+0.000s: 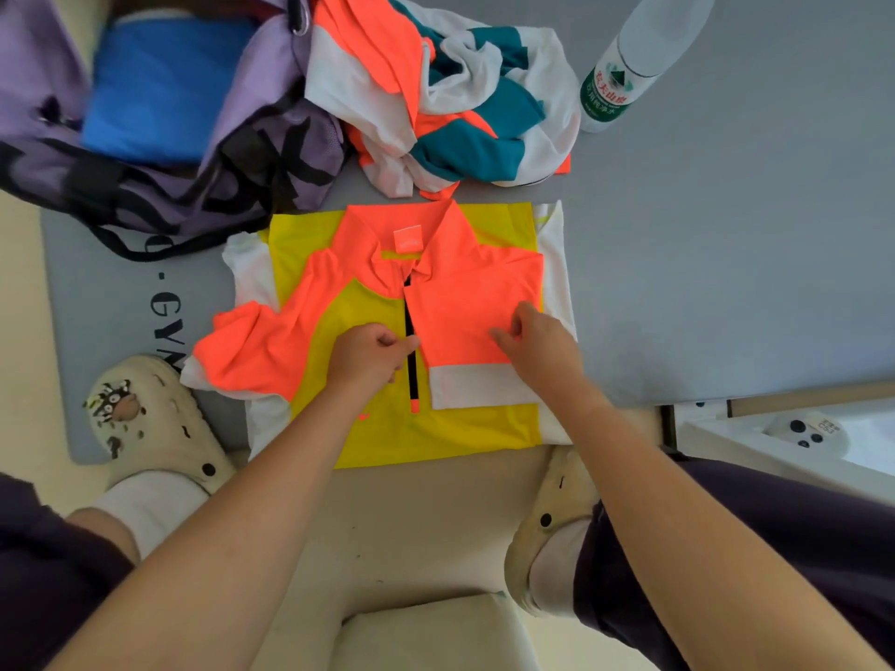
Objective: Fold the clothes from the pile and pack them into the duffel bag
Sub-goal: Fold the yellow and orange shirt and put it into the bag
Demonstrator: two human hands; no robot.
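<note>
Shirt: the orange, yellow and white shirt (402, 331) lies flat at the near edge of the grey mat (702, 244).
Left hand (368, 355): pinches the zipper flap.
Right hand (537, 339): pinches the folded orange sleeve.
Pile (445, 89): at the far edge.
Duffel bag (160, 152): purple, far left corner, open.

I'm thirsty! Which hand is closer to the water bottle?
Right. The right hand rests on the shirt, below the water bottle; the left hand lies farther left, by the zipper.
</note>
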